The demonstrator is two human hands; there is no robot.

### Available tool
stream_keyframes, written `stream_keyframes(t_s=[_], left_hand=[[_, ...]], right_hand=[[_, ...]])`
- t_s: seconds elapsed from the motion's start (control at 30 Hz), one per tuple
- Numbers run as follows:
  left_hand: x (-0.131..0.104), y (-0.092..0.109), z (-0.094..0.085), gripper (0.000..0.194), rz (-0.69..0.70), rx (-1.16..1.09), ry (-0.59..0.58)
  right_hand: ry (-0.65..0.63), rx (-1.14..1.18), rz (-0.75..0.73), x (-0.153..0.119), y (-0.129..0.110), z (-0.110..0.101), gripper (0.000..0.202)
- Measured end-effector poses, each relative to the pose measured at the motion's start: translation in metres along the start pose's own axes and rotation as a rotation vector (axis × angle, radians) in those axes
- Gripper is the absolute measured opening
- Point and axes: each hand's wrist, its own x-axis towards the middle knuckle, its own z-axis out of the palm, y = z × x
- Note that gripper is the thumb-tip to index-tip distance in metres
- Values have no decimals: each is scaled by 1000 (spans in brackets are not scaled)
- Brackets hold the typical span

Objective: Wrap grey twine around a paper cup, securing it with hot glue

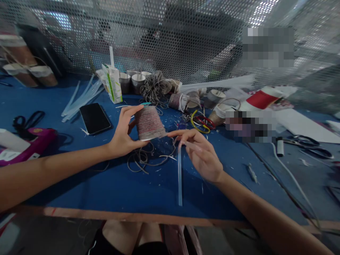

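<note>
A spool wound with pinkish-grey cord [149, 123] is held tilted above the blue table by my left hand [125, 132], fingers on its top rim and thumb under its lower rim. My right hand [201, 150] is just right of the spool, its index fingertip near the spool's lower right edge. Between its fingers is a translucent strip [180, 177] that hangs down toward the table's front. Loose grey cord [140, 159] lies in loops below the spool.
A black phone [95, 118] and a drink carton [114, 84] are left of centre. Behind stand cups, a grey cord bundle [155, 86] and spools. Yellow-handled scissors [199, 122] lie right of centre, black scissors [310, 143] farther right. Perforated metal mesh [159, 39] borders the back.
</note>
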Motion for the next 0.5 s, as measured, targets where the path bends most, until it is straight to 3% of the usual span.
stream_keyframes(t_s=[0.5], left_hand=[[-2, -3, 0, 83, -36, -76, -5]], right_hand=[[131, 108, 123, 11, -2, -2, 23]])
